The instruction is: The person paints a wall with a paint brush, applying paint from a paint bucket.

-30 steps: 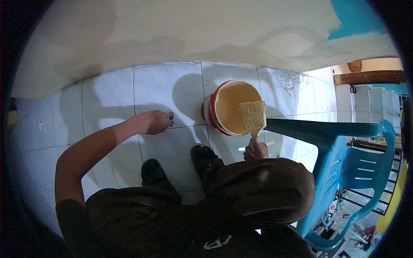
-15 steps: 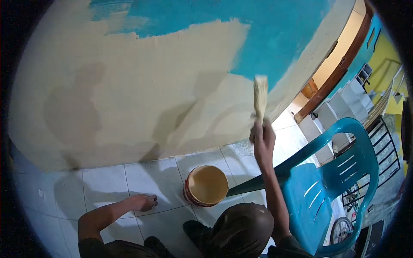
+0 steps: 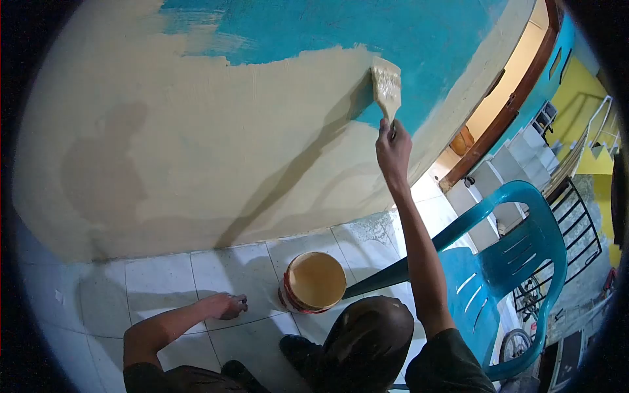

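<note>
A: Which tones mark the wall [image 3: 216, 144], from the edge of the floor [image 3: 157, 275] upward?
B: Cream below; above, a turquoise patch [image 3: 327, 29] with a ragged, streaked border.
A: And the floor itself?
B: White tiles, gridded by thin dark joints.
A: The brush [image 3: 387, 85] and bucket [image 3: 286, 295]?
B: Brush, cream; bucket, cream within, red and white outside.
A: The chair [image 3: 514, 252]?
B: Teal, its back patterned with parallel slots; the door frame [image 3: 524, 88] is reddish brown.

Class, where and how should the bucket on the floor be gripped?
By its rim, probably, on the side nearest the left hand, coming from above: the bucket stands upright with its round mouth open, and the chair leg crowds the opposite side.
</note>
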Demonstrator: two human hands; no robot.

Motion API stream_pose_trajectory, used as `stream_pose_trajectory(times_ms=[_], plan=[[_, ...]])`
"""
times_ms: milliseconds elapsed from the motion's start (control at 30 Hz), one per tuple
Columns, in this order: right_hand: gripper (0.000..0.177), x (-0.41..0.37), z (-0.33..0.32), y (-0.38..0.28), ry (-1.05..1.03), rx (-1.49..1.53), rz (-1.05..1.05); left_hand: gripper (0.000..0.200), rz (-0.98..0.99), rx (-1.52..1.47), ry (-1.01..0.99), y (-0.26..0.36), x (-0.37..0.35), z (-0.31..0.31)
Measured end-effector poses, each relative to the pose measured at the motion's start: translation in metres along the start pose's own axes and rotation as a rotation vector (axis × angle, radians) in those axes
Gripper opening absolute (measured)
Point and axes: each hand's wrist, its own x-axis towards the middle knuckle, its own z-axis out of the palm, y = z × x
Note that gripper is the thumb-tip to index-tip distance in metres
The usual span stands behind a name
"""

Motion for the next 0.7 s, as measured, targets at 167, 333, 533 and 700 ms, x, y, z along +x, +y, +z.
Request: stream_pose_trajectory(times_ms=[167, 333, 533, 700], plan=[[0.034, -0.021, 0.0, 0.003, 0.094, 0.152, 0.018, 0.029, 0.09, 0.236, 0.076, -0.036, -0.005, 0.024], [0.033, 0.003, 0.005, 0.003, 0.082, 0.12, -0.09, 0.024, -0.001, 0.205, -0.039, 0.0, -0.017, 0.006], [0.029, -0.067, 0.018, 0.036, -0.026, 0.072, 0.05, 0.027, 0.085, -0.087, 0.06, -0.042, -0.009, 0.029], [0.028, -0.033, 0.008, 0.025, 0.072, 0.16, 0.01, 0.027, 0.122, 0.208, 0.08, -0.034, -0.005, 0.032]])
